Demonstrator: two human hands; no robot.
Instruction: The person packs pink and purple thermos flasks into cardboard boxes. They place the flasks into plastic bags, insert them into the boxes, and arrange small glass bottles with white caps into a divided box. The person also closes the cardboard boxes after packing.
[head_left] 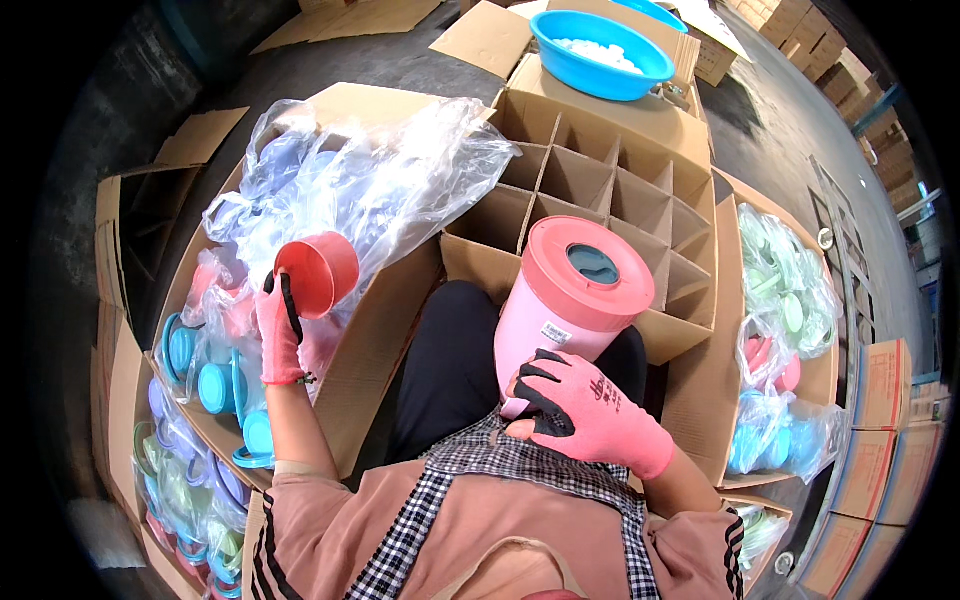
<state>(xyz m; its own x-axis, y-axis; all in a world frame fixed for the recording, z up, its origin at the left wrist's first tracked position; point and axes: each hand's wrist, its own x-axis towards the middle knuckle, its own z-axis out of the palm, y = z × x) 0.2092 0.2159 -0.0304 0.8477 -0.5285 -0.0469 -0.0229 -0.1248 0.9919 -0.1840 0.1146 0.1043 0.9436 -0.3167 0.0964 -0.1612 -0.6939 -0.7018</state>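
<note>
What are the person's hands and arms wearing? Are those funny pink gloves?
Yes! The left hand and right hand wear pink fabric gloves with black patches on the fingers. Dark printing marks the back of the right one. The forearms are bare below short, brownish-pink fabric sleeves with black stripes.

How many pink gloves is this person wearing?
2: one on the left hand, which holds a red cup-shaped piece, and one on the right hand, against the pink canister. Neither is hidden.
</note>
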